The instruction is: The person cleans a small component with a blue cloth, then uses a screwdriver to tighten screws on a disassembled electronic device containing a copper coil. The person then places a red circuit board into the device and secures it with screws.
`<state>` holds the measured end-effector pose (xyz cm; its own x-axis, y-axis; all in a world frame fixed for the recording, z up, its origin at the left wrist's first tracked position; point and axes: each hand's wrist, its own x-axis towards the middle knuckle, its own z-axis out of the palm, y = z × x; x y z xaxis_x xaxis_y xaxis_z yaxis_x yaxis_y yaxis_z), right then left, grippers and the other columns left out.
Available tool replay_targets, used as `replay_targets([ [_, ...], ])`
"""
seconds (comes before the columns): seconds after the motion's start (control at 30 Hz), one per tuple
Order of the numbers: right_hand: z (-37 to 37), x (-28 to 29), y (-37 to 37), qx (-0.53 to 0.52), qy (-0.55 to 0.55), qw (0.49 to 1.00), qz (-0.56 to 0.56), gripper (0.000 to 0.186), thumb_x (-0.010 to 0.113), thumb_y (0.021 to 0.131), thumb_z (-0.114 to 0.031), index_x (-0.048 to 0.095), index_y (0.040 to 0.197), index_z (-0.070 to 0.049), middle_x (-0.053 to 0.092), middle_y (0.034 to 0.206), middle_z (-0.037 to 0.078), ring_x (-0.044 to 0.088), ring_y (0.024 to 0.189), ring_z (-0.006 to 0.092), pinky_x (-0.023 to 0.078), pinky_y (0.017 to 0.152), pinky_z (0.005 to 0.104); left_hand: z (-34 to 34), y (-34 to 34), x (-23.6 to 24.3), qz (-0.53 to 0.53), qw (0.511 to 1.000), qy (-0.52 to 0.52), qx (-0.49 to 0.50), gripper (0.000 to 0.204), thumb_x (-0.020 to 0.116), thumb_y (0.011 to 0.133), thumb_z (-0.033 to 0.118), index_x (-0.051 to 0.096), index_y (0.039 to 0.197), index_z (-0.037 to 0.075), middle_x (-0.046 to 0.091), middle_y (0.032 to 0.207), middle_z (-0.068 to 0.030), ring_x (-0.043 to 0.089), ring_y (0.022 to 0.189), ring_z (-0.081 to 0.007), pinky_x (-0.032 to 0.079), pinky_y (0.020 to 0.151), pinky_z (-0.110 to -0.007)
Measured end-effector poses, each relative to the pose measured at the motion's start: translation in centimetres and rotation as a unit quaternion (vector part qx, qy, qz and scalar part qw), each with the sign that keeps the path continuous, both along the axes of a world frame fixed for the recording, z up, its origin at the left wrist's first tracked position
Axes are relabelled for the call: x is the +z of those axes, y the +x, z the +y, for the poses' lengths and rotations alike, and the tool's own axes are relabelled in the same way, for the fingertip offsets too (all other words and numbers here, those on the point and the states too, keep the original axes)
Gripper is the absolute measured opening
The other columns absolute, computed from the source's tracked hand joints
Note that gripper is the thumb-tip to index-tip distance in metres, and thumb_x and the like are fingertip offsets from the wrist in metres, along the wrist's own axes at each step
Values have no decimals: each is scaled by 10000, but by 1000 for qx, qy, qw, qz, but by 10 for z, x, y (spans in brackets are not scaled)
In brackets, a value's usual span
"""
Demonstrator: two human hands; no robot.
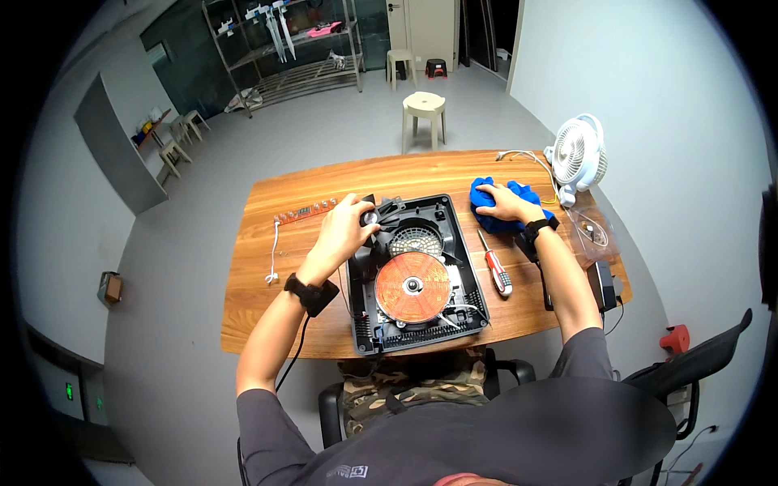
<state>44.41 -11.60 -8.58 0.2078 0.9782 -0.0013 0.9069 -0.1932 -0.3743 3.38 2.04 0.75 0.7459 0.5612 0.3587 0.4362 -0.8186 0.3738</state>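
An opened induction cooker (361, 324) lies before me, its black casing showing a round copper coil (412, 285) and a vent grille (416, 240). At its far left corner my left hand (347, 231) grips a small black cooling fan (389, 214) with a pale round hub, tilted over the casing. Part of the fan is hidden by my fingers. My right hand (509, 202) is closed on a crumpled blue cloth (485, 194) beyond the casing's right side. Between the casing and my right forearm lies a red and white screwdriver (498, 274).
A slim orange circuit board (305, 212) with a white cable lies at the left of the wooden table (275, 316). A white desk fan (577, 154), a clear plastic bag (593, 233) and a black box (601, 285) stand along the right edge. Stools and a metal rack are beyond.
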Motion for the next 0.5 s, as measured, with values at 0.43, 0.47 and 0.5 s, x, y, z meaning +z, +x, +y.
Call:
replay_targets([
  [0.43, 14, 52, -121, 164, 103, 981, -4, 535, 772, 857, -175, 563, 1335, -60, 565, 1263, 185, 587, 1178, 394, 505, 994, 440, 8, 65, -55, 61, 989, 95, -93, 371, 833, 756, 177, 630, 1018, 11, 598, 1057, -152, 660, 989, -371, 556, 826, -457],
  [0.47, 16, 47, -124, 171, 102, 980, -2, 529, 765, 860, -164, 561, 1336, -62, 566, 1254, 184, 591, 1169, 398, 508, 988, 443, 7, 67, -56, 59, 989, 93, -102, 371, 835, 753, 174, 626, 1012, 10, 599, 1055, -153, 660, 988, -372, 557, 826, -456],
  [0.5, 15, 44, -127, 170, 116, 979, -7, 492, 747, 870, -137, 566, 1322, -66, 564, 1250, 175, 597, 1156, 395, 514, 973, 446, 6, 68, -57, 58, 988, 91, -111, 372, 838, 750, 171, 622, 1007, 9, 599, 1053, -154, 661, 986, -372, 558, 825, -456],
])
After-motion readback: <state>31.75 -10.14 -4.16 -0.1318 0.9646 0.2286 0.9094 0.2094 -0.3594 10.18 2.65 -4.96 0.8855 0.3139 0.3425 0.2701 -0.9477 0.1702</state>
